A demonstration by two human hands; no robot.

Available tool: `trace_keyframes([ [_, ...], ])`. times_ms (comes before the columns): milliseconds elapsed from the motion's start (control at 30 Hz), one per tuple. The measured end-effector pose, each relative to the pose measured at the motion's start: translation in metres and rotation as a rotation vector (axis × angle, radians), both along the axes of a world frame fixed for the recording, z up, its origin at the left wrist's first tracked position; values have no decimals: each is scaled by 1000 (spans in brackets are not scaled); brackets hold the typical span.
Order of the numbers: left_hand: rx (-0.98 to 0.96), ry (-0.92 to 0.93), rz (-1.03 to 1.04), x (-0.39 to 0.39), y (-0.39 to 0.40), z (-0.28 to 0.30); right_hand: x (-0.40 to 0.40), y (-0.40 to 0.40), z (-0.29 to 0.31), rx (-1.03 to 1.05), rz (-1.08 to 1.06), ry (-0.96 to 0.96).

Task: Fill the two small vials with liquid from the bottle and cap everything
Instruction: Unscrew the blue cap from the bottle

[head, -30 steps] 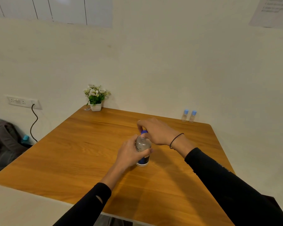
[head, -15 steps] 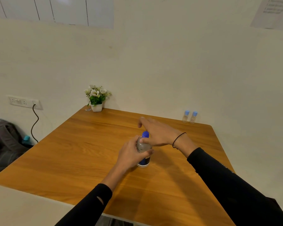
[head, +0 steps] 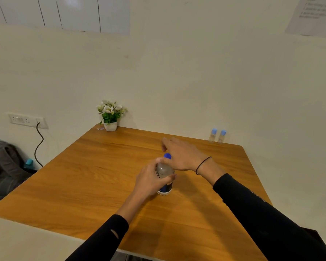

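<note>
The right hand is held spread above the cap, fingers released, the thumb near the bottle's shoulder; a second ago it was curled down over the cap, so a twist is judged finished and a re-grip or lift-off due. The bottle is gripped round its body by the left hand, upright on the table; the cap is seen seated yet. The vials, both capped, are left at the far right edge, well apart.
</note>
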State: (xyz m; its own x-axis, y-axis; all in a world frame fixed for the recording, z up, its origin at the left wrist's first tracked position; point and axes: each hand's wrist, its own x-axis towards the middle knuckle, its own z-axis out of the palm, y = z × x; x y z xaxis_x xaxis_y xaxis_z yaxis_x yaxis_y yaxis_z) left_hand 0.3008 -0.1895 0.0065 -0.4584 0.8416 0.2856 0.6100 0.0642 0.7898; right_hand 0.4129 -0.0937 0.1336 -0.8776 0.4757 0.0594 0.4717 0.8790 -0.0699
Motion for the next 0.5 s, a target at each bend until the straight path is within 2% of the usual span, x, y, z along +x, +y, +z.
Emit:
trace_keyframes([
  [67, 3, 6, -7, -1, 1, -1, -1, 1, -2, 27, 5, 15],
  [233, -6, -13, 0, -1, 1, -1, 2, -1, 0, -67, 71, 8],
  [400, 1, -1, -2, 0, 0, -1, 1, -3, -2, 66, -9, 38],
  [500, 6, -18, -9, -1, 1, -1, 0, -1, -1, 22, 33, 28],
])
